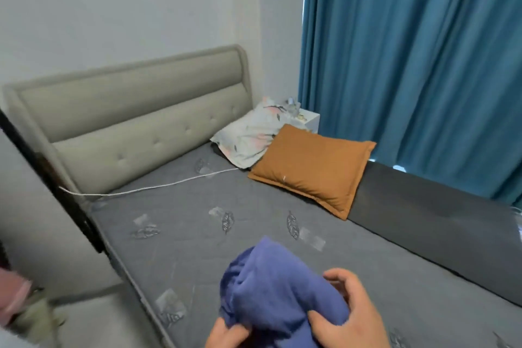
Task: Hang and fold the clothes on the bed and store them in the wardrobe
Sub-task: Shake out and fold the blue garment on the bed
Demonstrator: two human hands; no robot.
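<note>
Left hand (226, 333) and right hand (348, 316) clutch a bunched blue garment (276, 285); it likely wants spreading near the bed's (197, 248) front edge for folding

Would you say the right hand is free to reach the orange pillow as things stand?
Probably not yet: the right hand grips the blue garment, though only open mattress lies between it and the orange pillow.

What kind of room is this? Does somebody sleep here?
Most likely a bedroom. There is a bed with a padded headboard, an orange pillow and a flowery pillow on it, and a long blue curtain beside it. The left hand and right hand hold a blue garment.
</note>
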